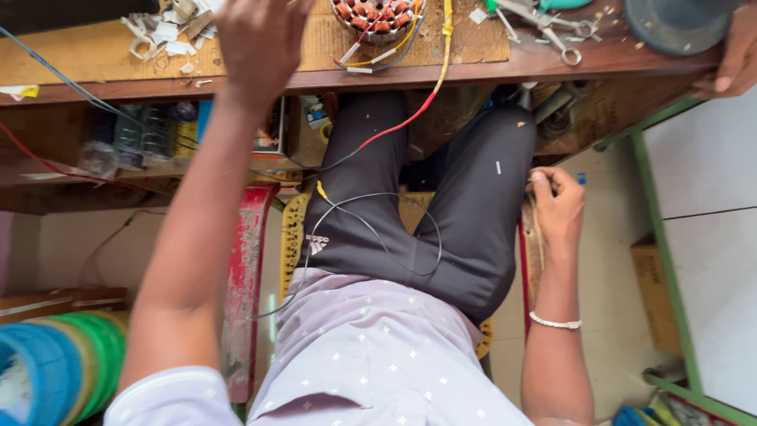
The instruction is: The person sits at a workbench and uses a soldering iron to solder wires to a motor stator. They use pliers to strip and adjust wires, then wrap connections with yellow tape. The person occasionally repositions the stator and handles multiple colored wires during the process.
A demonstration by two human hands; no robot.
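Your left hand (256,43) is raised over the worn wooden tabletop (473,67), fingers loosely spread and closed on nothing. It hovers between the heap of white paper scraps and small clips (169,31) and the round motor stator with copper-red coils (378,16), which sits at the far edge of the tabletop, partly cut off by the top of the view. Yellow and red wires (430,87) trail from the stator over the tabletop edge and down across your dark trousers, where a thin grey wire (378,237) loops over your lap.

Your right hand (558,209) is down beside your right thigh, below the tabletop, with thumb and fingers pinched together on something small. What it holds is too small to make out.

Judging from this, you are between moves: fetching a small part from low on your right while the left hand readies itself near the stator. The next move likely calls for bringing the right hand up without snagging the hanging wires, and settling the left hand on the stator to steady it.

Metal scissors (552,31) lie to the stator's right. Another person's hand (737,55) rests on a dark round object (674,24) at the far right corner.
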